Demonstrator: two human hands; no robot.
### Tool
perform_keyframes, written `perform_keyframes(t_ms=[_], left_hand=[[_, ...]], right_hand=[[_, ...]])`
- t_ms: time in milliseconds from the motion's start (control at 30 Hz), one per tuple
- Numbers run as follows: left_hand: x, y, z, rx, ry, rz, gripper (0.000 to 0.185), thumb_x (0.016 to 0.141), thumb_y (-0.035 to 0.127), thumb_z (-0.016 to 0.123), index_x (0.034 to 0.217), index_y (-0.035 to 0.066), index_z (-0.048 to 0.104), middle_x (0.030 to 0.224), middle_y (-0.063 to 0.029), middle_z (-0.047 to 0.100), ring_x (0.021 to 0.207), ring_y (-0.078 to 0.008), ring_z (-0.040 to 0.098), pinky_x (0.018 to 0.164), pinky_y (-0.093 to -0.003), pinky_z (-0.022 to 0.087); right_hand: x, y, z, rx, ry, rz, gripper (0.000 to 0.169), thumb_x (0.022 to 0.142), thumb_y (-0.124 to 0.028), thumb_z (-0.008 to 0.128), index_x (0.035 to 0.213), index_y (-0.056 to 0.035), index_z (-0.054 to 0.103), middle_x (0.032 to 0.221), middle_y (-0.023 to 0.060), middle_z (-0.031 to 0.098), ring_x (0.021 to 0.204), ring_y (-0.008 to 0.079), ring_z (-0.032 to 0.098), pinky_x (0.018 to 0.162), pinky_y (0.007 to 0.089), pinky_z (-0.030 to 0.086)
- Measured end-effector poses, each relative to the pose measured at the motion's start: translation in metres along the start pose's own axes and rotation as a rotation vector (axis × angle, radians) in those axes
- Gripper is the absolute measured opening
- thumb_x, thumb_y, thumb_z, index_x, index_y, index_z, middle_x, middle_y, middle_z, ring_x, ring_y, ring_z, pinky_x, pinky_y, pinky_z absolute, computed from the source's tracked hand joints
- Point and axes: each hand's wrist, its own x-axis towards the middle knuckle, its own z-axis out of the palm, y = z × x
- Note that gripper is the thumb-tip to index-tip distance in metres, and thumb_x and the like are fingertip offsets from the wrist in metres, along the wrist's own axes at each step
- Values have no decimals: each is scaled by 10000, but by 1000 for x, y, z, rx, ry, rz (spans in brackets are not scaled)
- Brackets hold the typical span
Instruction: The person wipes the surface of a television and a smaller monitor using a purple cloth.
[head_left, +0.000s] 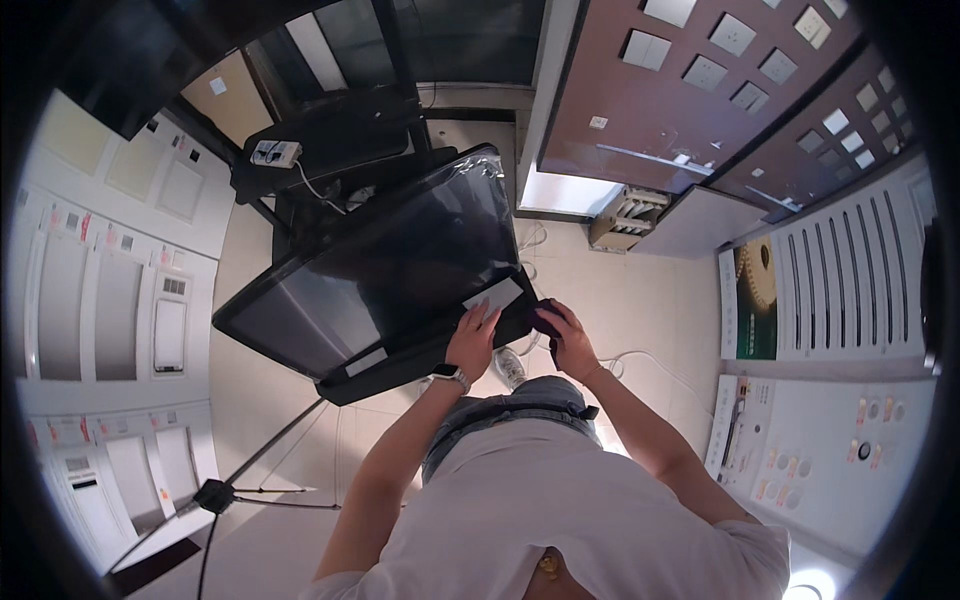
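Observation:
A large black flat screen (397, 255), partly covered by clear plastic film, lies tilted before me on a black stand. My left hand (476, 337) rests with spread fingers on its near edge, over a pale rectangular label (501, 294). Another pale label (367, 362) is stuck farther left along that edge. At the screen's near right corner, my right hand (568, 339) grips a dark purple cloth (549, 318). Its fingers hide part of the cloth.
Behind the screen, a white power strip (275, 154) lies on a black shelf. White cable (652, 358) loops over the floor on the right. A thin-legged black stand (214, 495) is at lower left. Display panels with wall switches (649, 51) stand at upper right.

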Motion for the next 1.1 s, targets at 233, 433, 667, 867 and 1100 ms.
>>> perform_keyframes(t_ms=[233, 433, 667, 867, 1100], left_hand=[[40, 17, 33, 146, -5, -368, 469, 914, 201, 522, 1368, 112, 448, 1308, -210, 501, 1224, -386, 431, 1064, -468, 337], [35, -5, 40, 27, -16, -244, 436, 889, 103, 510, 1323, 141, 502, 1332, -188, 497, 1245, -388, 436, 1084, -510, 310], [33, 14, 19, 35, -74, -215, 411, 901, 126, 523, 1312, 130, 502, 1417, -183, 410, 1334, -368, 353, 1091, -533, 288], [-10, 36, 15, 1, 82, -430, 473, 908, 212, 565, 1342, 58, 454, 1474, -210, 320, 1377, -378, 286, 1106, -544, 251], [-45, 33, 18, 44, 54, -537, 609, 905, 280, 573, 1421, 47, 351, 1522, -186, 239, 1413, -363, 210, 1112, -530, 253]], right_hand=[[34, 64, -27, 290, 35, 209, 542, 826, 129, 519, 1307, -105, 429, 1117, 135, 583, 976, 225, 602, 860, 328, 491], [65, 79, -19, 534, -109, 279, 525, 804, 79, 587, 1282, -102, 468, 1179, 169, 573, 1106, 315, 563, 952, 357, 442], [123, 77, -5, 273, 78, 103, 530, 792, 39, 623, 1288, -90, 487, 1221, 172, 525, 1163, 314, 515, 1016, 365, 399], [228, 47, -10, 140, 222, -92, 514, 779, 7, 631, 1265, -100, 505, 1208, 196, 519, 1142, 373, 506, 1013, 394, 400], [292, 38, 17, -160, 6, -84, 542, 781, 9, 615, 1289, -158, 530, 1312, 167, 450, 1133, 378, 528, 971, 420, 451]])
